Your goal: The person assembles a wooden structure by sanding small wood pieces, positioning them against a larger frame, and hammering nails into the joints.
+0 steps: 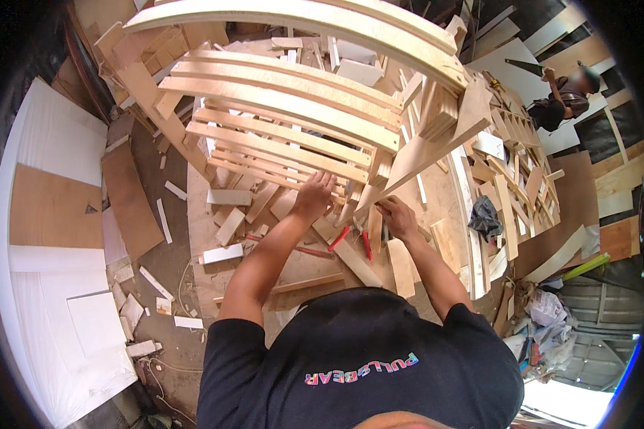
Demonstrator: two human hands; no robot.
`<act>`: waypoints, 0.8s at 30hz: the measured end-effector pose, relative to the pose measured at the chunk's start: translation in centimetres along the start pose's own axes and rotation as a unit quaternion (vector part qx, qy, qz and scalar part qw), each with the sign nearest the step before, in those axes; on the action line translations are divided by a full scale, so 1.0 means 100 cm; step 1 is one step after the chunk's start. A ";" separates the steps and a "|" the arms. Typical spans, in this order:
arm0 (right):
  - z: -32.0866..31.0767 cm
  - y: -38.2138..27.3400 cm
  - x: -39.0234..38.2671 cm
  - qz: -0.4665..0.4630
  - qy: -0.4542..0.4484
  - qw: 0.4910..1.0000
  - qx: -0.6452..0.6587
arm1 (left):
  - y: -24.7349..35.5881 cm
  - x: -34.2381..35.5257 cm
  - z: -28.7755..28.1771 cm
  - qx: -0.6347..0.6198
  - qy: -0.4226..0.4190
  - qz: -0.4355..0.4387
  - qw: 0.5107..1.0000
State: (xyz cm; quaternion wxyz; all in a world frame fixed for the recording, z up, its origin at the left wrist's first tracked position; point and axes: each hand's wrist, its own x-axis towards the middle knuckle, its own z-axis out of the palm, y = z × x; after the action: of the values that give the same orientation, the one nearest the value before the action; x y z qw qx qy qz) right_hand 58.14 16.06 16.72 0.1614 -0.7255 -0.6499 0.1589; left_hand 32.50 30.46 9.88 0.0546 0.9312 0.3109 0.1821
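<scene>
A large slatted frame of pale wood (286, 107) stands tilted in front of me, with long slats running between two side boards. My left hand (316, 194) is closed over one of its lower slats, near the right end, fingertips on the wood. At the bottom tip of the right side board (436, 151), my right hand (398, 217) is closed with fingers bent against the edge; the thumb side is partly hidden. A tool with red handles, like pincers (352, 239), lies between my hands on the wood pieces below, apart from both.
Wood offcuts (229, 226) litter the bench and floor around the frame. White panels (57, 314) lean at the left. A black plastic bag (485, 217) lies at right beside stacked wooden lattice (526, 186). Another person (562, 100) at upper right holds a handsaw (524, 66).
</scene>
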 end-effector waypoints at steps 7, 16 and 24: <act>-0.009 0.001 -0.005 0.000 -0.015 1.000 -0.026 | 0.011 0.005 -0.016 -0.012 -0.052 -0.005 0.999; -0.005 -0.004 -0.010 0.024 -0.025 0.999 0.026 | 0.004 -0.004 -0.008 -0.020 0.003 -0.012 1.000; 0.013 0.000 -0.024 0.243 -0.083 0.803 0.538 | 0.002 -0.018 -0.003 -0.052 0.011 -0.013 0.999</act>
State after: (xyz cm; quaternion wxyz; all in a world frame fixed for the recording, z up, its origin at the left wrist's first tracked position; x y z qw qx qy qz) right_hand 57.31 13.72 15.57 0.4273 -0.6402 -0.2735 0.5768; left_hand 31.17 29.28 9.66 0.1020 0.9211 0.3133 0.2074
